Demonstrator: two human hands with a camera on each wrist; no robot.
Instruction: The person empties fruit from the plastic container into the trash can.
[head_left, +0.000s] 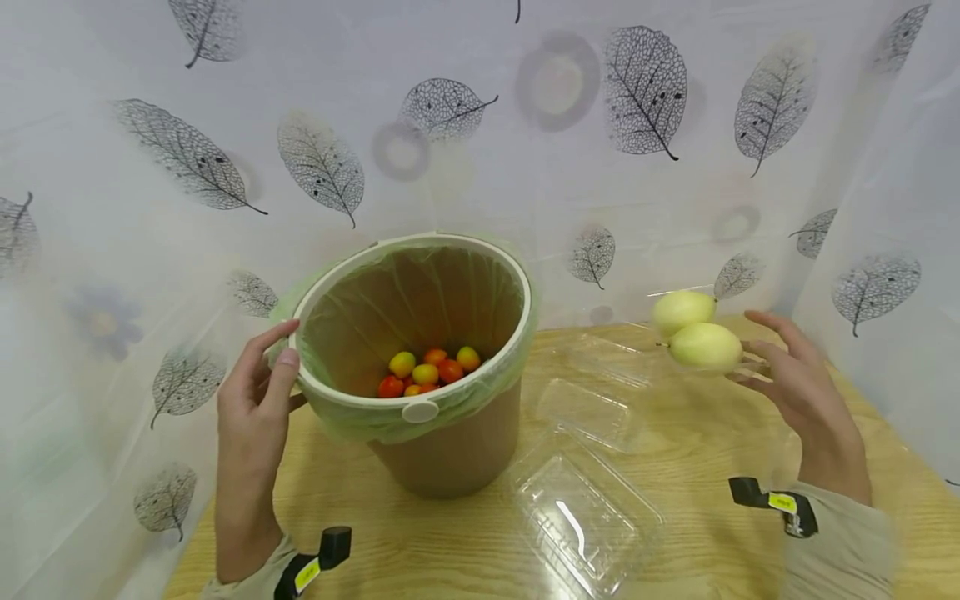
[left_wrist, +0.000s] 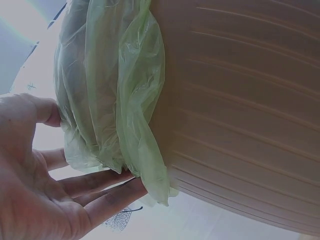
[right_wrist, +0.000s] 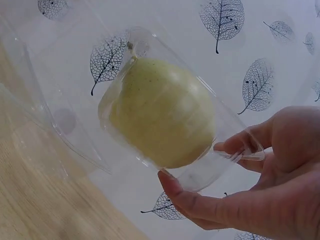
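My left hand (head_left: 255, 400) grips the pale rim of a brown bucket (head_left: 457, 458) on its left side. A translucent green bag (left_wrist: 135, 90) lines the bucket and folds over its rim, and the fingers touch that fold. Inside lie several small red and yellow tomatoes (head_left: 450, 370). Over on the right, my right hand (head_left: 813, 396) holds the edge of a clear plastic box (right_wrist: 197, 175) above the table. Two yellow-green pears (head_left: 705, 347) sit in that box, one behind the other; the right wrist view plainly shows only one.
Clear plastic trays lie right of the bucket: a large one (head_left: 577, 525) in front, others behind it. Beneath everything is a wood-grain table (head_left: 435, 554). A white sheet (head_left: 480, 192) with leaf prints hangs around the back and sides.
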